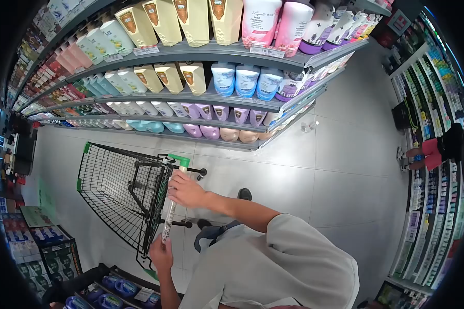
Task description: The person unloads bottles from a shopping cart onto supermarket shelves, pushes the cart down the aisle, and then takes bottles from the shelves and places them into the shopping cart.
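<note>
A black wire shopping cart (123, 180) with green corner pieces stands left of my body. Its pale push handle (168, 220) has printed lettering and a green end cap (180, 159). My right hand (186, 189) is closed around the handle near that cap. Lower down, my left hand (161, 252) wraps round the other end of the same handle. Both arms reach out from my light grey shirt (273, 273). Part of the left forearm runs out at the bottom of the view.
A tiered shelf (273, 59) with rows of bottles runs across the top, its corner jutting right. At the bottom left are a display of purple containers (126, 287) and stacked boxes (28, 247). A person in red shorts (431, 153) stands by the right-hand shelves (433, 221).
</note>
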`<state>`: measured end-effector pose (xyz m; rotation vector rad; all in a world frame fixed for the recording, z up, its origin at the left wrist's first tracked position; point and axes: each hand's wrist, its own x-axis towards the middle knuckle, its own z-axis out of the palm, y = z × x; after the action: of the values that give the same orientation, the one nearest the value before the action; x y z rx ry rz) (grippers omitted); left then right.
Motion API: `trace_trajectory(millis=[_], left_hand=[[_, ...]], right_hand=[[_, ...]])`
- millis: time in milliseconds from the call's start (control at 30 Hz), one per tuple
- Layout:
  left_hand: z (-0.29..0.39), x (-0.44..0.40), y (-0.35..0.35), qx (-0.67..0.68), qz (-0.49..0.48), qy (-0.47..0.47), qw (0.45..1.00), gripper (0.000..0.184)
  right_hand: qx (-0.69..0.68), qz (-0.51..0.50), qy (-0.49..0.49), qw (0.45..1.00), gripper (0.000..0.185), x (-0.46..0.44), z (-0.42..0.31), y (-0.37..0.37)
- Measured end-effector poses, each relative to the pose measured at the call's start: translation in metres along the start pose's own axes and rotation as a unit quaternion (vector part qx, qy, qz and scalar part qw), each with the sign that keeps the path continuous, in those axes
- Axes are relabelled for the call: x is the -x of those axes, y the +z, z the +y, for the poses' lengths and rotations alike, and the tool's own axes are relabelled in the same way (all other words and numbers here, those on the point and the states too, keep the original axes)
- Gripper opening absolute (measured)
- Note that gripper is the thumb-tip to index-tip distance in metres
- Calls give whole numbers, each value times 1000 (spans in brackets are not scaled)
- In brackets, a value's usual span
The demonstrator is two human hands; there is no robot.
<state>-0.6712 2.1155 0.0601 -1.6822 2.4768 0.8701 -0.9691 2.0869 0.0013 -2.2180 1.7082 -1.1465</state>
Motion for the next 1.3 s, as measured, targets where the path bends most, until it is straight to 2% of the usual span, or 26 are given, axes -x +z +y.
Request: trace_trajectory(millis=[33,67,100,167,233,300,333,367,400,467,500,567,600,633,700,767,833,900,1033,1067,1133,1167,1233,1267,1300], left_hand=[[19,-10,14,3,0,-4,1000,47],[33,-23,36,-13,79,45,996,41],[41,-31,51,-31,155,94,983,36],[52,-41,66,-66,141,62,986,31],[56,-41,71,-100,126,28,987,28],[62,-40,71,63,105,61,991,25],[70,-38,70,61,85,34,994,26],[74,-36,69,70,80,30,994,26],[77,-35,69,64,67,27,995,25],[84,-34,70,54,52,29,997,26],[88,-34,70,61,53,27,996,26],[91,-34,72,53,42,20,998,29],[93,-32,72,63,52,30,996,30],[96,-30,73,69,58,29,995,30],[99,-27,73,67,90,48,992,32],[95,-28,76,72,105,57,990,32],[95,-27,76,76,118,66,988,32],[98,-27,74,72,118,66,988,33],[88,-26,77,59,136,53,987,33],[90,-28,76,61,135,60,987,35],[94,-25,67,59,110,45,991,37],[96,-26,66,63,124,18,990,37],[91,-22,64,62,129,61,988,42],[97,-22,55,64,148,29,987,42],[110,-20,44,59,202,81,974,46]], right_hand=[[-2,-5,-2,1000,18,11,-1,-14],[-53,15,-2,998,17,24,-2,-31],[-106,34,2,994,23,37,-1,-49],[-70,32,15,997,37,52,25,-107],[26,99,55,993,45,44,71,-179],[152,257,55,953,55,14,118,-264],[238,325,16,915,53,-6,132,-316],[299,346,36,889,57,-24,131,-363],[285,409,33,866,63,-41,139,-397],[226,449,114,857,78,-65,147,-446],[227,445,109,860,78,-71,154,-460],[280,373,273,842,98,-82,165,-478],[287,359,294,838,108,-86,168,-483],[288,360,286,840,108,-90,170,-489],[273,320,378,825,102,-98,172,-497],[330,323,382,800,95,-103,166,-491],[333,332,394,790,94,-105,154,-488],[348,342,385,784,90,-101,146,-483],[318,389,294,813,78,-87,143,-465],[296,404,262,825,74,-83,142,-457],[278,444,109,845,66,-69,135,-437],[251,465,54,848,67,-62,127,-430],[272,458,19,846,76,-52,83,-421],[248,438,9,864,80,-45,56,-422],[309,383,-50,869,86,-38,36,-430]])
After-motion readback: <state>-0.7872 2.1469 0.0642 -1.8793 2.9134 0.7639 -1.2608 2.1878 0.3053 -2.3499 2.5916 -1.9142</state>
